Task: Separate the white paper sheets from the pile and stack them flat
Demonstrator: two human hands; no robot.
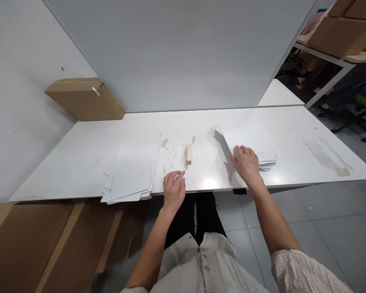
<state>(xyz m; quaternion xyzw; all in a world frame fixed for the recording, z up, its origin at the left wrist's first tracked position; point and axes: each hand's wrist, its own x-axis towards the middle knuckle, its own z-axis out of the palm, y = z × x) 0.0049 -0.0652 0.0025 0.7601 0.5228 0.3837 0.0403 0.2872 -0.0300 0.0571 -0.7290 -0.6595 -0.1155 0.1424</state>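
On white table [79,154], right hand [246,162], fingers spread, atop paper stack [250,136]; left hand [173,189] flat, open.

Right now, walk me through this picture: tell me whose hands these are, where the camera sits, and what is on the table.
The one picture comes from a camera worn on a person's head, looking down at their own two bare hands. On the white table lie two stacks of paper with a small stapler between them. The left hand rests flat on the table edge, holding nothing. The right hand lies on the right paper stack. The left paper stack is untouched. A cardboard box sits at the far left corner.
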